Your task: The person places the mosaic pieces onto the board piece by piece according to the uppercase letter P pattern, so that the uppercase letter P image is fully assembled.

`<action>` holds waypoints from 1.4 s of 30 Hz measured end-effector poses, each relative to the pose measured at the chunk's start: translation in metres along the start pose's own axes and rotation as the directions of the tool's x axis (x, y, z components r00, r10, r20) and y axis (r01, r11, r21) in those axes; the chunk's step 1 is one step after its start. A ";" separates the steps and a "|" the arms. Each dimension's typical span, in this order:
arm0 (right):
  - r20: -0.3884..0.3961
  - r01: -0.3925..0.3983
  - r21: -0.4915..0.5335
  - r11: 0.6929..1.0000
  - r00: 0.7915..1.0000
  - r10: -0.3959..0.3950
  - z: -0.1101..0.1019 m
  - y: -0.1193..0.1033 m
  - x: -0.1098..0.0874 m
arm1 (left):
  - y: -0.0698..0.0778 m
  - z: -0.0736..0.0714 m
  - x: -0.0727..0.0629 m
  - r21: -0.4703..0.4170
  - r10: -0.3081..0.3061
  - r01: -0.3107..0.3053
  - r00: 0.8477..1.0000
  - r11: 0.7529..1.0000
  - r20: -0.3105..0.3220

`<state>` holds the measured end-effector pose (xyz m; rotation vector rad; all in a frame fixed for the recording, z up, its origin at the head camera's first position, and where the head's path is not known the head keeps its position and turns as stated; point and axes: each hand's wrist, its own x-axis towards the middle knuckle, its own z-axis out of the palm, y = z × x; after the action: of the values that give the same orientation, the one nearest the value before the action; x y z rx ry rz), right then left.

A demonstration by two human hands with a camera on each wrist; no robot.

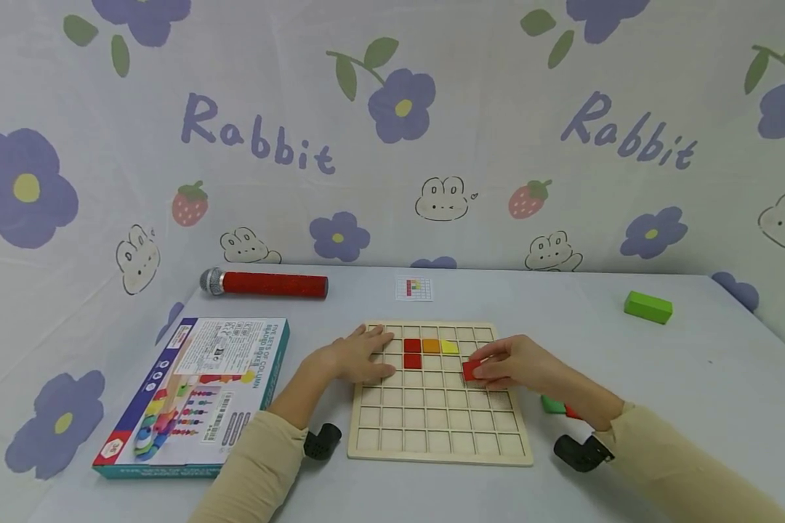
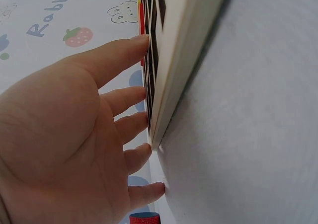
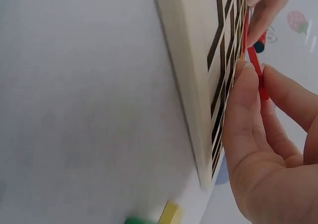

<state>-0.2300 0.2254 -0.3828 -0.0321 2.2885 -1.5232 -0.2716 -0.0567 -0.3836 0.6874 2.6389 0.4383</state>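
Observation:
A wooden grid board (image 1: 438, 441) lies on the table, its cells edged by thin raised strips. In its upper part sit two red tiles (image 1: 412, 360), one above the other, with an orange tile (image 1: 430, 346) and a yellow tile (image 1: 450, 347) in a row to the right of the upper one. My left hand (image 1: 360, 356) rests with spread, straight fingers on the board's left edge; its fingertips show along the rim in the left wrist view. Between thumb and fingers my right hand (image 1: 506, 363) pinches a red tile (image 3: 257, 72), tilted over the right side of the grid.
Green (image 1: 552, 404) and red pieces lie partly under my right forearm. A boxed toy set (image 1: 196, 392) is at left, a red microphone (image 1: 275, 285) behind it. A small printed pattern card (image 1: 415, 289) lies beyond the board, and a green block (image 1: 648, 308) at far right.

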 end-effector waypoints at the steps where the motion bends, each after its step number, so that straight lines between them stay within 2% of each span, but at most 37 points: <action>1: 0.006 0.003 -0.003 1.000 1.000 -0.003 0.003 -0.001 0.001 | 0.000 0.000 0.000 -0.001 0.000 0.000 1.000 1.000 0.001; 10: 0.055 0.020 0.013 1.000 0.998 -0.021 0.026 -0.012 0.008 | 0.001 0.001 0.000 -0.001 -0.006 0.006 1.000 1.000 -0.004; 14: 0.063 0.004 0.020 1.000 0.998 -0.005 0.034 -0.015 0.013 | 0.000 0.002 0.001 0.001 -0.004 0.004 1.000 1.000 -0.003; 25: 0.045 -0.032 0.050 0.998 0.999 0.030 0.051 -0.027 0.019 | 0.001 0.000 0.002 0.004 -0.014 0.014 1.000 1.000 -0.005; 32: 0.002 -0.006 -0.030 1.000 1.000 0.006 0.060 -0.031 0.021 | 0.001 0.000 0.002 0.001 -0.011 0.011 1.000 1.000 -0.003; 42: -0.013 0.022 -0.080 0.997 1.000 -0.023 0.068 -0.033 0.022 | 0.001 0.000 0.001 0.008 -0.011 0.011 1.000 1.000 -0.004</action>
<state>-0.2340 0.1466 -0.3826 -0.0696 2.3666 -1.4473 -0.2722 -0.0555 -0.3836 0.6754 2.6480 0.4260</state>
